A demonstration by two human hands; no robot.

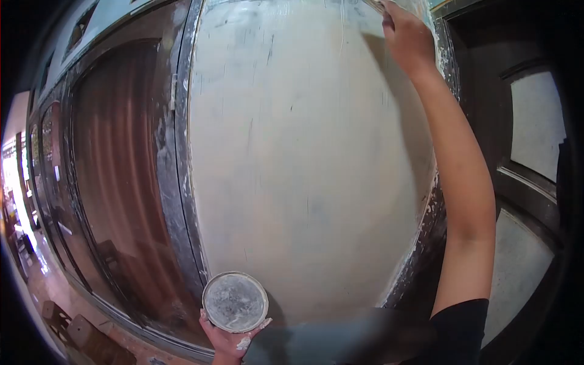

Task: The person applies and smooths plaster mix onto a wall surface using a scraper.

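My left hand (230, 342), low in the view, is closed around a round grey tin (236, 302) from beneath. The tin's round, rimmed face is smeared with whitish paste, and pale paste also sticks to my fingers. High at the right, my right hand (410, 38) is closed on a thin flat tool that looks like a putty knife (375, 5). The top edge of the view cuts off most of that tool, against the upper part of a pale wall panel (304, 158). Dark streaks and scratches mark the panel.
A dark, paint-spattered frame post (173, 140) borders the panel on the left, beside a glazed door with a brown curtain (118, 140). At right stands a dark frame with pale panes (535, 121). Brown wooden furniture (91, 337) sits low at left.
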